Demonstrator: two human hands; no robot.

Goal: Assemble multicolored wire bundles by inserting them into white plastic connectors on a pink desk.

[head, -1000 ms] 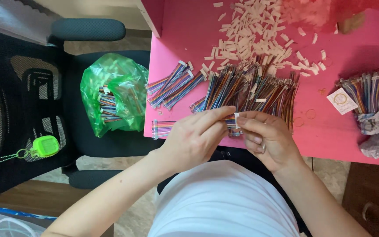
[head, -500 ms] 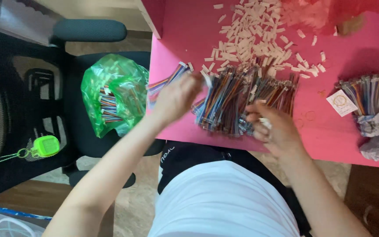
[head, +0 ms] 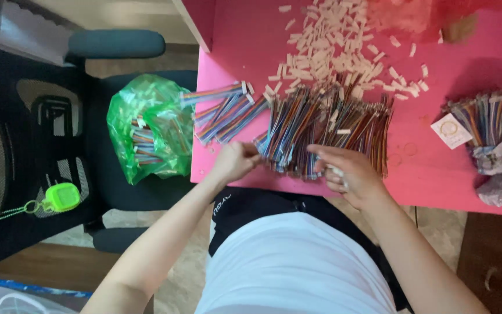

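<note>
Two hands at work, I read scene left to right. Green plastic bag point(head: 149, 125) of wire bundles sits on black chair point(head: 59, 145), off table edge. Left hand point(head: 235, 163) curled, fingers pinching near end of multicoloured ribbon wires point(head: 321, 131) on pink table point(head: 437, 174). Right hand point(head: 347, 174), fingers loosely bent, rests on pile's near edge; pinch itself I cannot tell. Risk, my judgement: pile overhangs near edge, tug could drag bundles off table; white connector pieces point(head: 332, 40) beyond could scatter.
</note>
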